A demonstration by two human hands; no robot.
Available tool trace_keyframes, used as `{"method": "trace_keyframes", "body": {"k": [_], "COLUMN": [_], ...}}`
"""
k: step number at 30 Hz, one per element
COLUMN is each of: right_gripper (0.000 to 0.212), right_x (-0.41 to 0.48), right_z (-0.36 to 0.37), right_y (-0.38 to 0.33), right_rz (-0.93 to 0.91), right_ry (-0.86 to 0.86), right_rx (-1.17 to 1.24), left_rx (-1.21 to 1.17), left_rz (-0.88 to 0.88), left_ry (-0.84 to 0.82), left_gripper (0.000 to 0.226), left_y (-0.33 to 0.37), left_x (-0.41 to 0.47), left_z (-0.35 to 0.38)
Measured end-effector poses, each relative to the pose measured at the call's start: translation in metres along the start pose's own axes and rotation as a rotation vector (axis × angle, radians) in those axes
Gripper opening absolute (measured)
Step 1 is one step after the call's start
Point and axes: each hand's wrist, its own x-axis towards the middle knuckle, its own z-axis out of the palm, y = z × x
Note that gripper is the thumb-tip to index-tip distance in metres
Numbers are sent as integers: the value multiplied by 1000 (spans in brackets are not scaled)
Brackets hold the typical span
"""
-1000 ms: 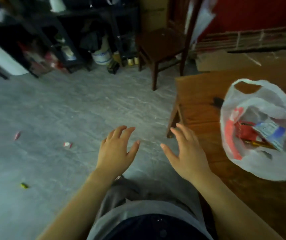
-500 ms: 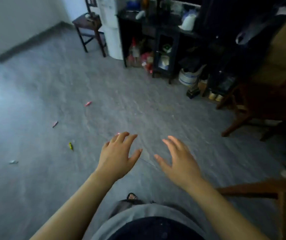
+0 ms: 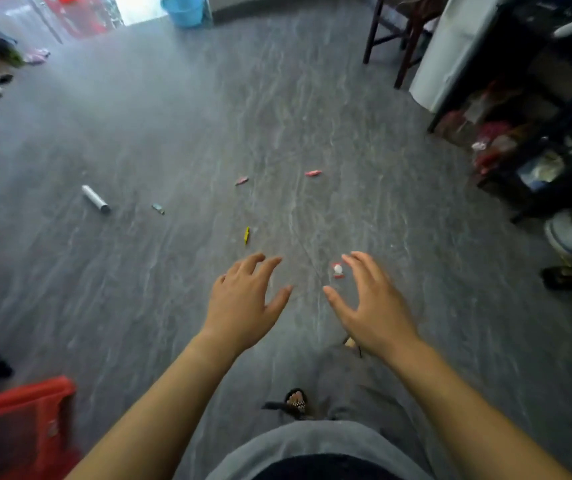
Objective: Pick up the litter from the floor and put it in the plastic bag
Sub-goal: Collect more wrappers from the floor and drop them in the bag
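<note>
Left hand [image 3: 243,299] and right hand [image 3: 371,303] hover empty, fingers spread, short of two pink wrappers [image 3: 313,173], one yellow wrapper [image 3: 247,234] and, seemingly, one grey tube [image 3: 95,199].

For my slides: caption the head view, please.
Open left hand and right hand hover over a grey floor strewn with wrappers.

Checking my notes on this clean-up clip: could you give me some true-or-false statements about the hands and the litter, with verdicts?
1. The left hand and right hand both hold nothing. True.
2. A yellow wrapper lies on the floor beyond the left hand. True.
3. The grey tube stands upright. False: it lies on its side.
4. The right hand grips the red-and-white wrapper. False: it lies on the floor, ungripped, with the fingers spread open.
5. A blue bucket sits at the room's far end. True.
</note>
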Motion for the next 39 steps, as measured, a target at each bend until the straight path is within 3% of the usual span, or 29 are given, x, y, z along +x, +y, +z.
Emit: {"method": "trace_keyframes", "body": {"k": [7, 14, 19, 23, 33, 39], "right_gripper": [70, 56, 49, 44, 46, 47], "right_x": [128, 244, 291, 332, 457, 468], "right_z": [7, 21, 67, 162, 508, 594], "right_y": [66, 149, 204, 272, 494, 544], "right_rz": [39, 114, 235, 333, 555, 631], "right_ry": [-25, -58, -35, 34, 29, -25], "right_rx": [47, 16, 32, 62, 20, -84], "left_rx": [26, -58, -39, -8, 162, 210], "left_rz": [-43, -75, -7, 72, 327, 336], "left_ry": [-40, -111, -215, -281, -424, -399], "left_gripper": [62, 50, 59, 54, 53, 56], "left_y": [7, 26, 9, -31, -194, -283], "left_x": [134, 277, 348, 412, 577, 597], "left_z": [24, 80, 151, 254, 589, 696]}}
